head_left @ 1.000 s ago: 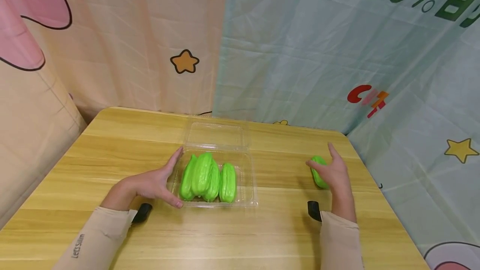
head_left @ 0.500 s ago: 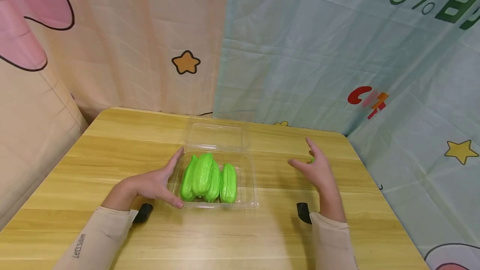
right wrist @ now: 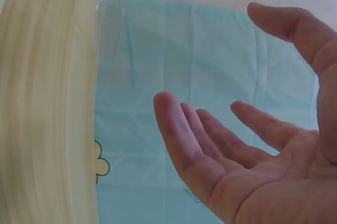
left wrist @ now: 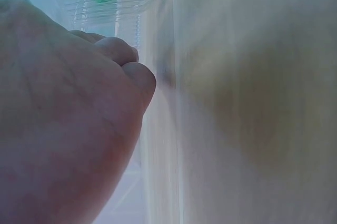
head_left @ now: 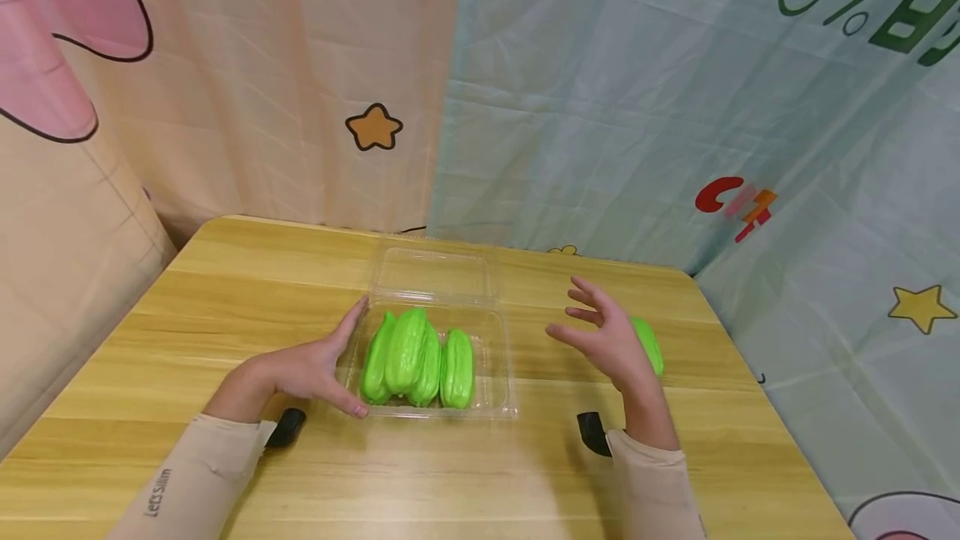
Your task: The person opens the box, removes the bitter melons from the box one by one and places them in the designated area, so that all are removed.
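Observation:
A clear plastic clamshell box (head_left: 492, 369) lies on the table with its lid (head_left: 435, 272) folded back. Several bright green, ridged, elongated pieces like star fruit (head_left: 406, 350) fill its left and middle, one propped on others. My left hand (head_left: 311, 365) spans the box's left side, fingertips at the back left and thumb at the front left corner; the left wrist view has the hand (left wrist: 79, 108) close to the box wall. With fingers spread and nothing held, my right hand (head_left: 611, 344) hovers right of the box. Behind it lies another green piece (head_left: 649, 347), partly hidden.
The wooden table (head_left: 480, 482) ends at a back edge against a printed cloth curtain (head_left: 570, 132). Black wrist mounts (head_left: 287, 427) stick out from both sleeves. The table's right edge runs beyond the single green piece.
My right hand has moved left, away from over the single green piece toward the box, and that piece shows again to its right. My left hand has stayed at the box.

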A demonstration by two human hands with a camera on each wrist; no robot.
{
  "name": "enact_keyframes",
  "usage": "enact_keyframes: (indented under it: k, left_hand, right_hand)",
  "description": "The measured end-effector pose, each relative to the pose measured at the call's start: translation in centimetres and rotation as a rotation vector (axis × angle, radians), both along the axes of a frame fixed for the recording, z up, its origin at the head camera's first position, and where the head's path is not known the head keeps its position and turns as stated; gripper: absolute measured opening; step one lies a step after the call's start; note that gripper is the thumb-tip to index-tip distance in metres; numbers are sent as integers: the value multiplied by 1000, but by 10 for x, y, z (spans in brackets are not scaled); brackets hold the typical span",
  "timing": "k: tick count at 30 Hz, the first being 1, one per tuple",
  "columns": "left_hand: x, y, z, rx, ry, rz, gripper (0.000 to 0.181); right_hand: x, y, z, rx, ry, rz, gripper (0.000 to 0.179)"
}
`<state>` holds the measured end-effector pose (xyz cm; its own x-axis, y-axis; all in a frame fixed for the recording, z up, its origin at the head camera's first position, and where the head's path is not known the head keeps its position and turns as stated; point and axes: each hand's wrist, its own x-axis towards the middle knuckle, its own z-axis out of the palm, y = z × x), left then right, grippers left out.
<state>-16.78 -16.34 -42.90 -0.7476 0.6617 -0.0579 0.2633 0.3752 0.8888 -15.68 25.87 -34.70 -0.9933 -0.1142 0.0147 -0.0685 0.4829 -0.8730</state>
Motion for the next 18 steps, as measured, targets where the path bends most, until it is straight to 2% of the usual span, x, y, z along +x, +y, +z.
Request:
enact_keyframes:
  k: [10,18]
  left_hand:
    - [-1,0,-1,-4,0,2,151]
    - [0,0,-1,-6,-1,2,150]
  right_hand:
    - [1,-20,-2,-54,-14,138,92]
    - [2,-32,-5,-63,-22,201,93]
